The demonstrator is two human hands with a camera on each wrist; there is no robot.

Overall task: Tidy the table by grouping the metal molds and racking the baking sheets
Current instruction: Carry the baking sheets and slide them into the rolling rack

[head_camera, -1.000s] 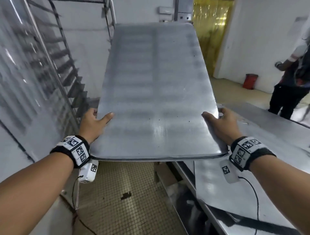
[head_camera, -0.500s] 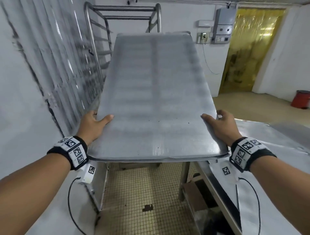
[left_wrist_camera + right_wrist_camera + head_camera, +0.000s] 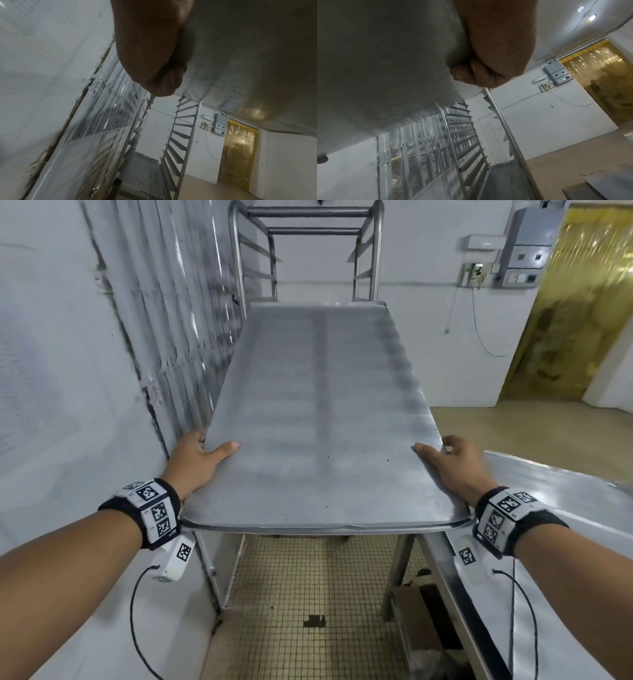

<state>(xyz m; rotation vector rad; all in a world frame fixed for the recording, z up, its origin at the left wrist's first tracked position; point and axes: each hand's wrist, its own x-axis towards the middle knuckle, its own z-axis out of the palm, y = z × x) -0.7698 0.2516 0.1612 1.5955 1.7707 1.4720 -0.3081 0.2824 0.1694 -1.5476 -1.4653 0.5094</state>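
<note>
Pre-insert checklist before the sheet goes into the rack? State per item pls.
1. Left hand grips the baking sheet at its left edge, thumb on top, fingers curled under: ok.
2. Right hand grips the right edge the same way: ok.
3. Sheet squared up with the rack, far edge pointing between its uprights: ok.
4. Sheet's far edge matched to a pair of rack runners: cannot tell, the sheet hides the slot.
5. Sheet top bare apart from a few dark specks: ok.
6. Right edge clear of the steel table: ok, the sheet is held above it.
</note>
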